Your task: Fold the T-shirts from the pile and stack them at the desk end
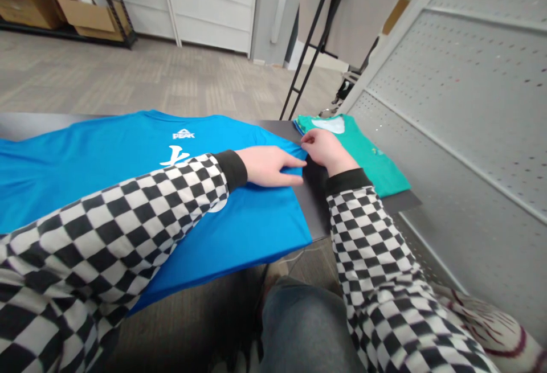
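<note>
A blue T-shirt (252,219) with a white PEAK logo and a white character lies spread over the table, its lower edge hanging past the front. My left hand (273,166) rests flat on the shirt near its right side, fingers stretched out and apart. At the shirt's right sleeve corner, my right hand (322,148) is closed, thumb and fingers pinching the blue cloth. Just beyond the right hand lies a folded green T-shirt (371,159) with a white patch at its neck. My left forearm covers part of the white print.
The dark table (318,213) shows between the two shirts. A perforated grey panel (465,105) stands close on the right. Behind the table are a black stand (314,42), white cabinets (213,3) and a low shelf with cardboard boxes (92,17).
</note>
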Tool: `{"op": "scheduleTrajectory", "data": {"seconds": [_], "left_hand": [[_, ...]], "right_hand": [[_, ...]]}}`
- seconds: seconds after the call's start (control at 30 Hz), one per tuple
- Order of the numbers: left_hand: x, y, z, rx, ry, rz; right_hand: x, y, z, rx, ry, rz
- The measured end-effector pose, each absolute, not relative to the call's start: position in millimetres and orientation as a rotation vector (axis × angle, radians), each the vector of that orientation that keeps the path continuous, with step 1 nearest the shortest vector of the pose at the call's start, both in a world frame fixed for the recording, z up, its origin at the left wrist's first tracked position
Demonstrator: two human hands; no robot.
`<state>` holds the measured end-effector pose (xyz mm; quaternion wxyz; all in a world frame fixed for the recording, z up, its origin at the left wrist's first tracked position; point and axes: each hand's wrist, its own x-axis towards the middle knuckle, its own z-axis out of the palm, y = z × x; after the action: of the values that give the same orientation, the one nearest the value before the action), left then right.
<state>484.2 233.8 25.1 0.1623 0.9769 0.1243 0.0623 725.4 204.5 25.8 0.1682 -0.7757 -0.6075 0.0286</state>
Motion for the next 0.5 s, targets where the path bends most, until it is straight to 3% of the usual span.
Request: {"op": "scheduleTrajectory", "data": {"seconds": [0.13,0.33,0.5], "left_hand": [[478.7,274.7,16.9,2.766,0.866,0.522],[473.9,312.1,-6.7,2.803,0.989,0.137],[472.7,311.5,-8.5,2.769,0.981,0.164]], "right_hand": [[704.3,206.8,30.4,-2.023,-1.792,-0.106],[659.5,217.7,11.0,-1.812,-2.279,0.146],[654.8,217.3,0.4,-2.032,-2.327,0.326]]}}
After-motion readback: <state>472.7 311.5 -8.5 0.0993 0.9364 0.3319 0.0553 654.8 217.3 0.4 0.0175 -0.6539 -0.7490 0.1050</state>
